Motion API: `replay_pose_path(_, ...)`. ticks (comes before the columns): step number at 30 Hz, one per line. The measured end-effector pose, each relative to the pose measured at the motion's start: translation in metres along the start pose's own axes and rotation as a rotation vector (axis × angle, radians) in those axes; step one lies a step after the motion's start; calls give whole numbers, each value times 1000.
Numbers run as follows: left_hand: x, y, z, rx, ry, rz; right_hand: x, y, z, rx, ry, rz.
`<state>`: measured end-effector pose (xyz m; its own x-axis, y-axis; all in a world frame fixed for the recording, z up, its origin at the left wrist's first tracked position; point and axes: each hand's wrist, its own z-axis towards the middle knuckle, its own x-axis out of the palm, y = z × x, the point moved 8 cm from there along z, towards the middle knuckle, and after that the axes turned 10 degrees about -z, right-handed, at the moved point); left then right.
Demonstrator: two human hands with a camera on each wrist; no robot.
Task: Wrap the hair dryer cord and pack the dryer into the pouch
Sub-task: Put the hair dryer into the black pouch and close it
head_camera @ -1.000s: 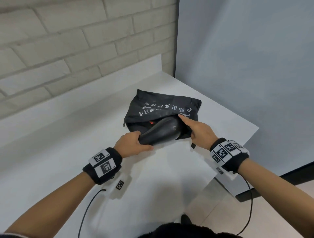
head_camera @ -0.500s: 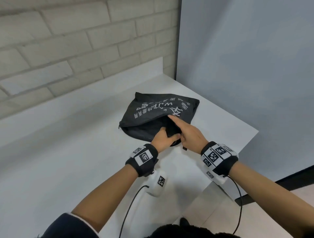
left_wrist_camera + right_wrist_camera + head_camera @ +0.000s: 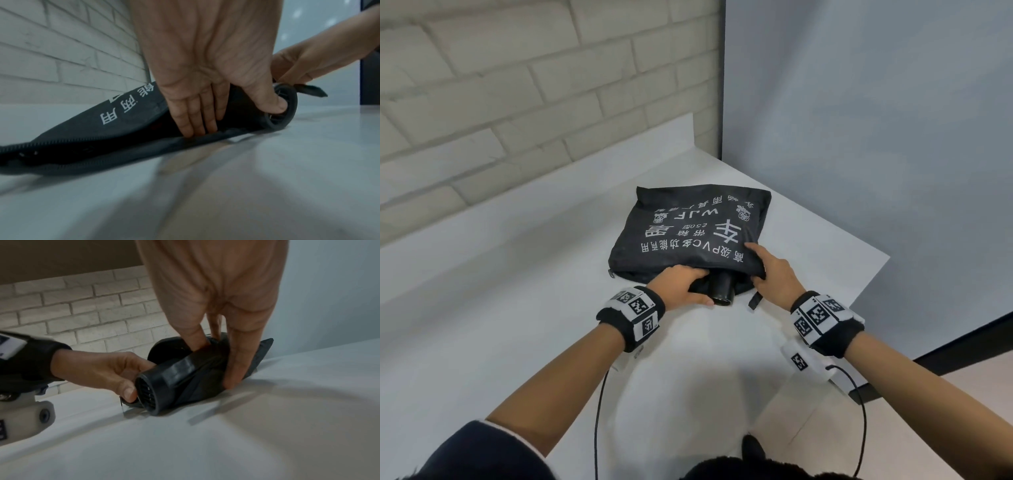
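Left hand [image 3: 681, 286] grips the dryer [image 3: 720, 291] barrel, right hand [image 3: 774, 270] seemingly holds the pouch [image 3: 688, 226] mouth open

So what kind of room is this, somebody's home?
Hard to say; it looks like a staged recording corner more than a home. A bare white table stands against a whitewashed brick wall and a plain grey panel, with only a black pouch on it.
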<state>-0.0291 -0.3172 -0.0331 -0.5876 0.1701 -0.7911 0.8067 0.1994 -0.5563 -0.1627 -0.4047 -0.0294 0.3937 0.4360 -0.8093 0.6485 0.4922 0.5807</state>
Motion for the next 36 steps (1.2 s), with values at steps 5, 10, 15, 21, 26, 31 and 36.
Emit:
replay_pose_path(5,-5,-8,11,-29,-122,110,0,-2,-1,-26,27,-3)
replay_pose_path(10,-13,-21,30,-210,-324,222,-5,-2,-2,-36,26,-60)
replay_pose_path(15,-12,-31,46,-271,-302,239,-23,-14,8,-5,-28,-49)
replay_pose_path(21,-4,-11,12,-111,-176,-254,-50,-37,28,115,-112,3)
replay_pose_path(26,-65,48,-48,-189,-656,-615,-48,-2,27,13,-44,-196)
replay_pose_path(31,-92,132,-80,-542,-886,-800,-37,71,13,-260,-232,-66)
replay_pose_path(36,-57,146,-65,-670,-608,-820,26,107,15,-219,69,-9)
